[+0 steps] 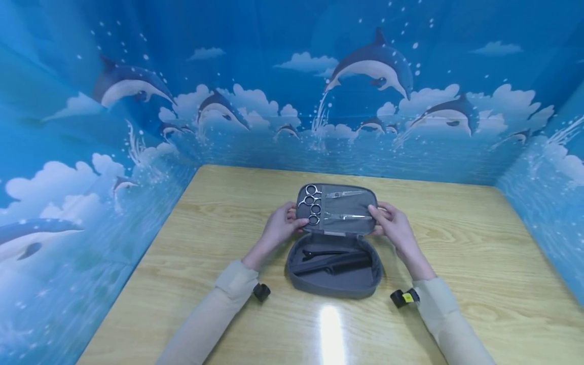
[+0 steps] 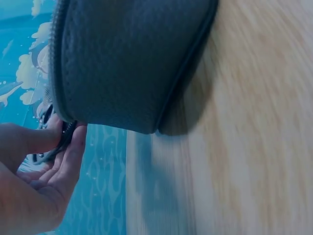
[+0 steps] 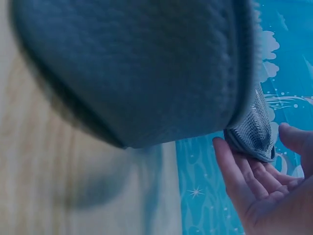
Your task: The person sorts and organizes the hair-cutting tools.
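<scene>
A grey zip case (image 1: 335, 289) stands open on the table, its lid (image 1: 349, 203) raised at the back. Two pairs of silver scissors (image 1: 342, 217) lie in the lid's pocket, finger rings to the left. In the base are a black comb (image 1: 339, 263) and a slim black clip-like piece (image 1: 315, 254). My left hand (image 1: 283, 223) pinches the lid's left edge, thumb in front and fingers behind, as the left wrist view shows. At the lid's right edge, my right hand (image 1: 396, 225) supports it with extended fingers (image 3: 252, 176); its thumb stands apart in the right wrist view.
The case sits on a wood-grain table (image 1: 479, 263). A blue dolphin-print curtain (image 1: 283, 101) rises behind the table and along both sides. Black wrist devices (image 1: 261, 292) show below the sleeve cuffs.
</scene>
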Tool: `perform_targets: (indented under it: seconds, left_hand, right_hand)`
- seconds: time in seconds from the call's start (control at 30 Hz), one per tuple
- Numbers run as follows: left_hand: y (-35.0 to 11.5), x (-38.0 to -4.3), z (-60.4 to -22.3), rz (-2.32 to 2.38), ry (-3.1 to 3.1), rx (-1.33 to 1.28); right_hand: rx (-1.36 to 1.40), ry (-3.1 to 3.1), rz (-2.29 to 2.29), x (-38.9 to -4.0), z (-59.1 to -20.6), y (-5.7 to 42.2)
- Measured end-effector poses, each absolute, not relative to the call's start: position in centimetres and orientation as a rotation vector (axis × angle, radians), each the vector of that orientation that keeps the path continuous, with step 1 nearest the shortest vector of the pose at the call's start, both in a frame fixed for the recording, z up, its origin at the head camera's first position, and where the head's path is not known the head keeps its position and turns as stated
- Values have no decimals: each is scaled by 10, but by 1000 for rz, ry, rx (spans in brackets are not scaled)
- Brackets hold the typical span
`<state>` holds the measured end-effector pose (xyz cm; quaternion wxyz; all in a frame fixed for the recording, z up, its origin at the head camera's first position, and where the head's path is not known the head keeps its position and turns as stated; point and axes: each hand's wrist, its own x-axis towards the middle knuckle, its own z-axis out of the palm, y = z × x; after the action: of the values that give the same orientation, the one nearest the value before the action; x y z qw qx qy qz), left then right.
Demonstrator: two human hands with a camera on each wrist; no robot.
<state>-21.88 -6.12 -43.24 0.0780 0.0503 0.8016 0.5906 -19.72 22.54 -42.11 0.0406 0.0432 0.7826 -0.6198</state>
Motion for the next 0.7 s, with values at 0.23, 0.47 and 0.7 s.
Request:
perform_targets:
  seconds: [0.23,0.47,0.7]
  left_hand:
    - [-64,-218,-433,1708,2533,326]
    - [-67,-216,-433,1604,2692,474]
    - [-71,-216,-431,1553,2729,553]
  right_hand:
    - [99,2488,-1878,-201,-412,218]
    - [146,2718,-1738,-203,-412,211]
    - [103,2698,-1794,-198,-411,212]
